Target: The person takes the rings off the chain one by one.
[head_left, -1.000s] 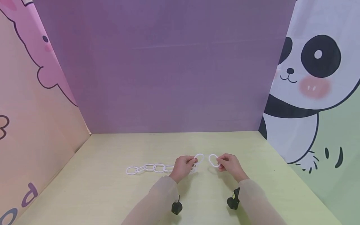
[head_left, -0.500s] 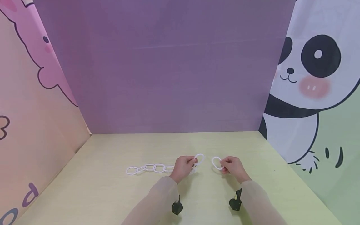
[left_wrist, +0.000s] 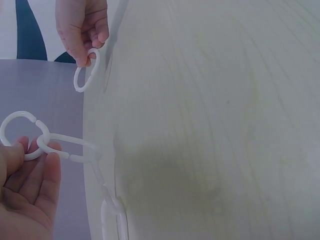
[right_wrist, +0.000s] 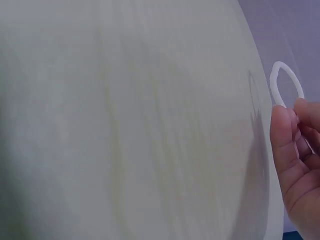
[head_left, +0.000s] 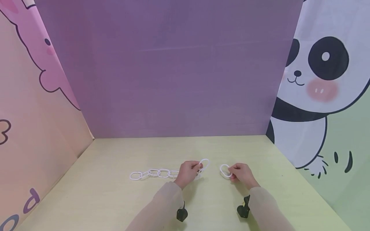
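Separating links: likely the current step.
Left hand [head_left: 187,174]: pinches the end link [left_wrist: 19,114] of white chain [head_left: 159,173].
Right hand [head_left: 243,174]: pinches loose link [right_wrist: 274,82].
Worktop [head_left: 115,199]: next probably calls for laying it down.

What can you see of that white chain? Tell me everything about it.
The chain is made of smooth, white oval links that look like plastic, each hooked through the next. In the left wrist view, narrow gaps show in some links. Its left part lies stretched out on the table in a nearly straight row. At the other end, the left hand pinches the last link, which is raised and pokes out past the fingertips. That hand hides part of the chain in the head view.
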Demonstrator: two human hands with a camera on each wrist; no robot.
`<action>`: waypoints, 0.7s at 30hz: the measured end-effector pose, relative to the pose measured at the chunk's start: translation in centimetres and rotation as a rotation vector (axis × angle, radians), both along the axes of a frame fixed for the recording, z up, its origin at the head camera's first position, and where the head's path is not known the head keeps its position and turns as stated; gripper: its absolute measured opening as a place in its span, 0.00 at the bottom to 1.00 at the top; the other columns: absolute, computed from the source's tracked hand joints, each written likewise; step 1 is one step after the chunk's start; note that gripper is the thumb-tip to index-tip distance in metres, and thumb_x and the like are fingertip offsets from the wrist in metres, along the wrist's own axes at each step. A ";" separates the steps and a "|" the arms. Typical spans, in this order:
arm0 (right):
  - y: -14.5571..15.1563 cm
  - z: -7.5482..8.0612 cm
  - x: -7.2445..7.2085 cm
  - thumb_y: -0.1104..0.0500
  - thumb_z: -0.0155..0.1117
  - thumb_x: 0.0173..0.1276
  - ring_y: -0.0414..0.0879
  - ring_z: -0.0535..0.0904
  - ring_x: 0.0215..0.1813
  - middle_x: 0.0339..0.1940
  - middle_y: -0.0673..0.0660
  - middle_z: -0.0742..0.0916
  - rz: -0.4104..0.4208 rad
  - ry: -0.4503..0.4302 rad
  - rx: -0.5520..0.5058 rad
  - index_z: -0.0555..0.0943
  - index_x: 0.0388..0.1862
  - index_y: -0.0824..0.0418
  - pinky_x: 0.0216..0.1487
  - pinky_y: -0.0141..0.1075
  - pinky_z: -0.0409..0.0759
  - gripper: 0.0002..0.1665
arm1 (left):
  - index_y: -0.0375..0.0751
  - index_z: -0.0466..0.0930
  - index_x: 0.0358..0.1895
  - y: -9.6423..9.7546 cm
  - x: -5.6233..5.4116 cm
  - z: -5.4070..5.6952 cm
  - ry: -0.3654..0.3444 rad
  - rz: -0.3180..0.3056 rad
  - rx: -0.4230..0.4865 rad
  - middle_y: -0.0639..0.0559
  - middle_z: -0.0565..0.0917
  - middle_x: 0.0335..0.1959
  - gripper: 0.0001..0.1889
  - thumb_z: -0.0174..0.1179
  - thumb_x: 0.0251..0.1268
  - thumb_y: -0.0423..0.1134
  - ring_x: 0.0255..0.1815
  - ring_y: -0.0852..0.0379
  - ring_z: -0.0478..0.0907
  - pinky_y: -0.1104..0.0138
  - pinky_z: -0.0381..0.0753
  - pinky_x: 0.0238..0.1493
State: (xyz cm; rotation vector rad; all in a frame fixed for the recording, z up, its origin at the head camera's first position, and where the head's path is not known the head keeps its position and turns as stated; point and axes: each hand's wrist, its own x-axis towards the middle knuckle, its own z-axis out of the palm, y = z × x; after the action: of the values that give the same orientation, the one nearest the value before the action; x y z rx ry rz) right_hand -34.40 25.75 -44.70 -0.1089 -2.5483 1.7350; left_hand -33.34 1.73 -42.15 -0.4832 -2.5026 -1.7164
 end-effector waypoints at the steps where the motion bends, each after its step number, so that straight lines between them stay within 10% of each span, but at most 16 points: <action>1: 0.1 0.0 0.1 0.66 0.58 0.64 0.42 0.75 0.21 0.20 0.57 0.79 0.004 0.000 -0.003 0.76 0.34 0.75 0.25 0.32 0.79 0.09 | 0.34 0.83 0.39 0.0 0.0 0.0 -0.004 0.001 0.001 0.52 0.82 0.33 0.09 0.53 0.66 0.31 0.28 0.61 0.76 0.72 0.77 0.29; 21: 0.7 -0.7 0.1 0.67 0.59 0.62 0.42 0.75 0.16 0.16 0.56 0.78 -0.022 -0.031 0.086 0.76 0.29 0.73 0.21 0.33 0.78 0.07 | 0.33 0.83 0.38 0.0 0.1 0.1 -0.017 0.017 -0.012 0.51 0.82 0.32 0.08 0.53 0.66 0.31 0.26 0.62 0.74 0.72 0.75 0.29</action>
State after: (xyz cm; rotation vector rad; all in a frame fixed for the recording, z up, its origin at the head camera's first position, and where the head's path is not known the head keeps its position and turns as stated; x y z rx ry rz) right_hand -34.27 26.43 -45.43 -0.1607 -2.6277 1.6263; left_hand -33.24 1.77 -42.03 -0.4492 -2.5231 -1.7075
